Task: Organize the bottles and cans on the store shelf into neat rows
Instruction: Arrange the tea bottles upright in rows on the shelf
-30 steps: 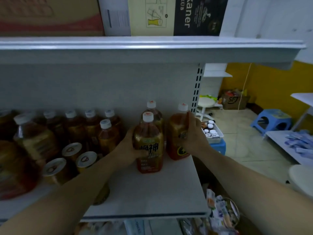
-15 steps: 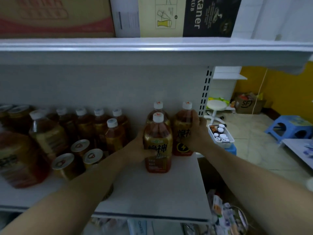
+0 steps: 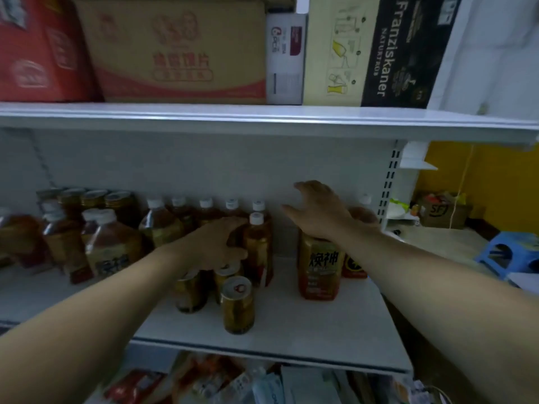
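Note:
On the white shelf (image 3: 306, 325) stand amber drink bottles with white caps and gold cans. My right hand (image 3: 318, 214) hovers with fingers spread above the front labelled bottle (image 3: 319, 269) at the right; a second bottle (image 3: 354, 263) stands behind it, partly hidden by my wrist. My left hand (image 3: 213, 246) reaches in with fingers apart, touching a bottle (image 3: 258, 249) at the end of the back row (image 3: 204, 211). Three gold cans (image 3: 236, 304) stand in front of that hand. Larger bottles (image 3: 110, 249) stand at the left.
Cardboard boxes (image 3: 180, 51) fill the shelf above, whose edge (image 3: 262, 123) overhangs the hands. The lower shelf holds packets (image 3: 204, 383). To the right are a blue stool (image 3: 513, 252), a box on the floor (image 3: 443, 211) and a yellow wall.
Both hands have let go of the two right-hand bottles. My left hand moved left to the bottle by the cans; my right hand lifted above the front bottle. The view tilted upward.

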The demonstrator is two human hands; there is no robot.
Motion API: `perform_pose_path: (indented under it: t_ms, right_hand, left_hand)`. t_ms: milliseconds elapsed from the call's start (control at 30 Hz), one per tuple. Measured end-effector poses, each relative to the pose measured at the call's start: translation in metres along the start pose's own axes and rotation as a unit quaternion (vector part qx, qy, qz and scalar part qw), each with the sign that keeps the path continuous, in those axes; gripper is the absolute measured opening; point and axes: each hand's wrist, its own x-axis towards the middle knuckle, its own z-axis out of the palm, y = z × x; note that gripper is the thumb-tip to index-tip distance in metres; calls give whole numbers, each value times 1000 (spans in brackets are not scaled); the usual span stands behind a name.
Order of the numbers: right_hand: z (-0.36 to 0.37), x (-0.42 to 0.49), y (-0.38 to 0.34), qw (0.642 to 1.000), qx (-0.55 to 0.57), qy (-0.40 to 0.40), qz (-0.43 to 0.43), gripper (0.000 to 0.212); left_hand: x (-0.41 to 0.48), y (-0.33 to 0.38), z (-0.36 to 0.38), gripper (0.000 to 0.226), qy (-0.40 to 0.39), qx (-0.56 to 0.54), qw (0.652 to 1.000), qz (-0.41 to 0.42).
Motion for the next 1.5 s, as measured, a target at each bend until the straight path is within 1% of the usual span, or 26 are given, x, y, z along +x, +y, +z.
perform_pose_path:
  t_ms: [100, 233, 400, 533, 633, 733, 800, 867, 933, 967, 1000, 1033, 1067, 1133, 1200, 1267, 1333, 1433, 1500]
  right_hand:
    - [21, 9, -61, 999, 16, -37, -26, 80]
    - [53, 21, -145, 997, 31, -56, -47, 79]
    - [94, 28, -232, 994, 55, -77, -62, 79]
    - [120, 33, -276, 992, 60, -88, -66, 81]
    - [134, 44, -290, 994, 64, -59, -71, 75]
    - [141, 64, -290, 995, 64, -8, -74, 76]
    - [146, 80, -284, 994, 80, 37, -62, 74]
    - [153, 92, -274, 990, 140, 26, -17, 69]
    - [162, 98, -262, 979, 201, -21, 30, 62]
    - [167, 98, -256, 976, 211, -41, 41, 59]
    - [171, 97, -251, 975, 210, -52, 43, 62]
    - [175, 95, -248, 976, 207, -53, 42, 69]
    - [179, 93, -247, 976, 207, -48, 45, 77]
    - [183, 90, -250, 972, 221, -34, 69, 89]
    - [181, 86, -254, 967, 235, -41, 85, 98]
    - [177, 82, -260, 970, 223, -56, 85, 107]
    - [173, 73, -271, 975, 199, -55, 81, 106]
    - [176, 54, -298, 986, 144, -27, 73, 99]
    - [180, 42, -313, 985, 144, -10, 95, 89]
  left_hand:
    - [-43, -41, -21, 75, 25, 48, 998, -20]
    - [-96, -98, -52, 77, 35, 73, 996, -39]
    - [-155, -171, -75, 68, 53, 41, 994, -84]
    - [-176, -220, -84, 69, 58, 15, 988, -144]
    - [-172, -243, -87, 67, 72, -5, 983, -169]
    - [-154, -250, -92, 54, 82, -80, 983, -144]
    - [-137, -249, -92, 54, 83, -142, 979, -121]
    - [-120, -243, -88, 60, 81, -188, 974, -97]
    - [-104, -240, -81, 78, 66, -219, 969, -90]
    - [-97, -240, -76, 88, 52, -229, 968, -90]
    - [-91, -242, -71, 96, 37, -228, 969, -89]
    - [-86, -243, -66, 100, 26, -217, 972, -86]
    - [-83, -244, -61, 101, 20, -210, 974, -84]
    - [-80, -248, -51, 92, 27, -241, 967, -75]
    - [-82, -255, -46, 89, 48, -270, 959, -66]
    - [-89, -265, -50, 88, 54, -281, 957, -53]
    - [-99, -280, -57, 88, 44, -284, 957, -45]
    - [-118, -303, -70, 89, 34, -279, 959, -40]
    - [-128, -318, -76, 90, 36, -280, 958, -41]
